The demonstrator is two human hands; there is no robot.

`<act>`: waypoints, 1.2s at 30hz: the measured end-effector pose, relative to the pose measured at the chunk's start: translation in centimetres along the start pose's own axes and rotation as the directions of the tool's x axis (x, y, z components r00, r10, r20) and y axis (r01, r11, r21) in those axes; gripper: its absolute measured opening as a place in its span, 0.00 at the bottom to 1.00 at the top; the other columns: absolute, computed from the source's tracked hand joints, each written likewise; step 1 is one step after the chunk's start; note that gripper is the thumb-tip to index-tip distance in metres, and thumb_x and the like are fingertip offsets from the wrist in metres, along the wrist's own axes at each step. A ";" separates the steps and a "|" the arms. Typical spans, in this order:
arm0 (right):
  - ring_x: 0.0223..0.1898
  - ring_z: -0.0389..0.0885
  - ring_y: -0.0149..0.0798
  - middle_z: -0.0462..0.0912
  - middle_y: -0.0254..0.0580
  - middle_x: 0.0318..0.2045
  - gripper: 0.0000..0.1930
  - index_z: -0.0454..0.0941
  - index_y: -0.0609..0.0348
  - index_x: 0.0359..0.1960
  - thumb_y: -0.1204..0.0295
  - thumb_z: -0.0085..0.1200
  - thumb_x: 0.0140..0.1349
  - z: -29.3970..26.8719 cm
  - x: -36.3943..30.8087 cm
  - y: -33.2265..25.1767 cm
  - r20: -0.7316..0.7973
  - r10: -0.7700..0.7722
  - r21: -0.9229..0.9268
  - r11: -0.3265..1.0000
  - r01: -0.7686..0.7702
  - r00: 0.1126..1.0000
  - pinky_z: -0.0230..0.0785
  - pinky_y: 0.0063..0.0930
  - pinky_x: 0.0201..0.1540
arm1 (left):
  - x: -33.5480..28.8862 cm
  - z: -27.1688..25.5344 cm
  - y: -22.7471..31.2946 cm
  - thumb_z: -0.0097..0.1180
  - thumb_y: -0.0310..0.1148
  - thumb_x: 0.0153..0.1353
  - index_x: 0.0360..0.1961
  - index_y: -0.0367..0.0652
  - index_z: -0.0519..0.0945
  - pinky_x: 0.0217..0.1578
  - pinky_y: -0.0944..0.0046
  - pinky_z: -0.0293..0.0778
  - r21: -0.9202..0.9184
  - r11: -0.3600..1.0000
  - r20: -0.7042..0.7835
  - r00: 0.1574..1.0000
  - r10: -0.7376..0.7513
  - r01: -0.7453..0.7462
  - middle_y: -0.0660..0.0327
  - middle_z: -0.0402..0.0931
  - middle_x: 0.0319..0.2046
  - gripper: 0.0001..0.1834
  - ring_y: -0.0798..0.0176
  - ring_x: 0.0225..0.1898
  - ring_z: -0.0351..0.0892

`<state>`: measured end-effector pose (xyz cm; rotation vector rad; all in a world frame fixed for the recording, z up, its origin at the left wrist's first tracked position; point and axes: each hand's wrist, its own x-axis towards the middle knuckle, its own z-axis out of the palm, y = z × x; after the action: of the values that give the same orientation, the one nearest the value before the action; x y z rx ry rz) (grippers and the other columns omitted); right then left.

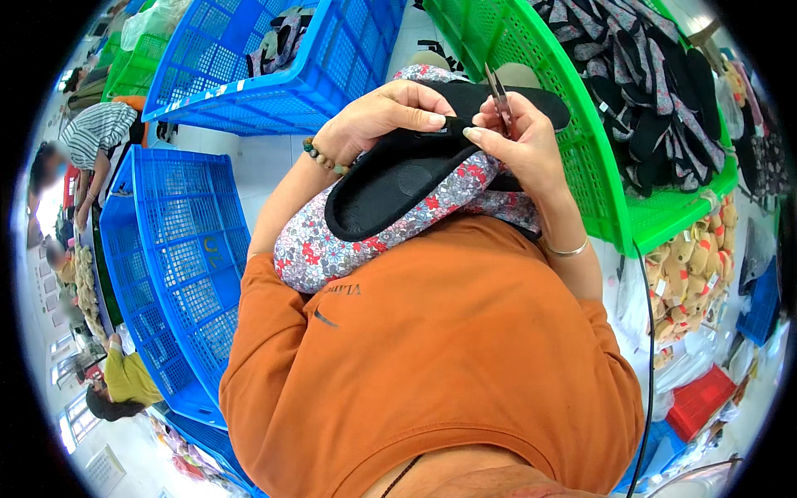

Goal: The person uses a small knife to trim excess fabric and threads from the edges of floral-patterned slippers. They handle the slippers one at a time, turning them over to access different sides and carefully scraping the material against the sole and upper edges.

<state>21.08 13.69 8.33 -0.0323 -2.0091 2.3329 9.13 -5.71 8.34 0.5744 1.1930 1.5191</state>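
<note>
Red crate (701, 402) sits nr plush toys (682, 264) w/ tags (661, 287)

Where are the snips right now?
In the head view, the snips are in the person's right hand, right of the upper middle, between the floral slipper and the green crate.

Slipper (390, 192), centre: matt printed cloth, dull fabric lining. Snips (498, 93) in my right grip (516, 137): smooth metal. My bracelet (320, 156): polished beads; bangle (569, 251): shiny metal. My shirt (440, 332): matt cloth. Green crate (581, 166), upper right: glossy perforated plastic.

Close, downward head-height fisheye view
</note>
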 end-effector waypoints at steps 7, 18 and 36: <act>0.24 0.68 0.21 0.75 0.31 0.24 0.14 0.74 0.65 0.34 0.73 0.67 0.50 0.1 -1.1 -1.2 -0.056 -0.136 -0.345 0.932 0.108 0.989 0.64 0.16 0.26 | 0.0 0.8 0.4 0.58 0.30 0.58 0.40 0.35 0.81 0.40 0.75 0.70 0.204 0.979 -0.037 0.999 0.017 -0.009 0.65 0.80 0.33 0.11 0.75 0.35 0.75; 0.24 0.69 0.22 0.76 0.32 0.24 0.06 0.76 0.65 0.30 0.76 0.59 0.57 -0.9 -0.4 -2.0 -0.266 -0.353 -0.425 0.878 0.220 0.897 0.63 0.19 0.25 | 0.9 1.4 0.6 0.56 0.27 0.59 0.39 0.34 0.81 0.39 0.75 0.71 0.267 0.962 -0.054 0.997 -0.047 0.060 0.65 0.81 0.33 0.10 0.75 0.35 0.77; 0.20 0.76 0.41 0.73 0.38 0.19 0.19 0.74 0.56 0.19 0.53 0.57 0.54 -0.6 -3.0 -5.4 0.225 -0.207 -0.973 0.001 0.230 0.952 0.64 0.33 0.20 | 1.5 1.4 0.1 0.56 0.26 0.57 0.38 0.34 0.81 0.38 0.74 0.73 0.306 0.939 -0.186 0.977 -0.103 0.157 0.63 0.82 0.32 0.09 0.73 0.33 0.78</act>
<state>24.26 14.92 13.45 0.2273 -2.8695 0.2368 9.76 -3.76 8.63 0.5746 1.5949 1.2880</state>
